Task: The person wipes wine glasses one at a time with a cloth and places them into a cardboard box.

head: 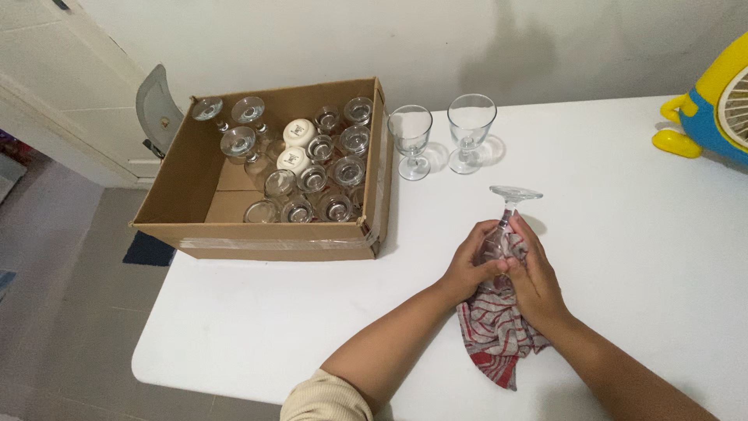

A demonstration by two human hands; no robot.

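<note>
Both my hands meet over the middle of the white table [257, 327]. My left hand [470, 263] grips the bowl of a stemmed glass [510, 204] held upside down, its round foot pointing away from me. My right hand [536, 279] presses a red, white and grey checked cloth [495, 334] against that glass; the cloth hangs down below both hands. Most of the glass bowl is hidden by my fingers and the cloth.
An open cardboard box [202, 175] at the table's left holds several glasses and two white cups. Two upright stemmed glasses [411, 140] [471, 131] stand right of the box. A yellow and blue toy fan [713, 101] sits at the far right. A grey chair [156, 105] stands behind.
</note>
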